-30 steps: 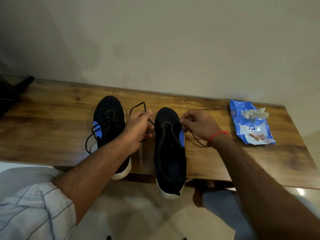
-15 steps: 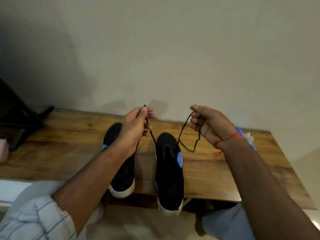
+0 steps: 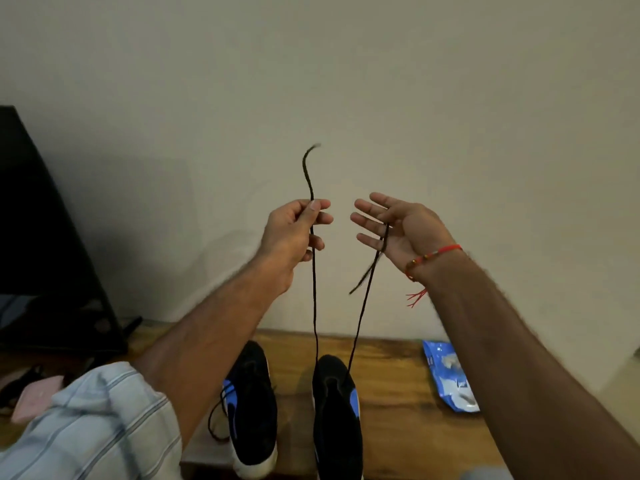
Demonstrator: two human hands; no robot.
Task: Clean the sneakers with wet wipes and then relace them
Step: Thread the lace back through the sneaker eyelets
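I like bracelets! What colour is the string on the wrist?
Red, with small beads, tied around the right wrist; only the head view shows it.

A wooden worktop (image 3: 398,403) stands against a plain beige wall (image 3: 415,98). At its left end sit a dark angled object (image 3: 45,237) and something pink (image 3: 34,403).

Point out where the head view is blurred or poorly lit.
Head view: the lace tip above the left hand is motion-smeared, as is the loose end below the right hand; the left edge is deep in shadow; the wall shows soft hand shadows; the sneakers look dim.
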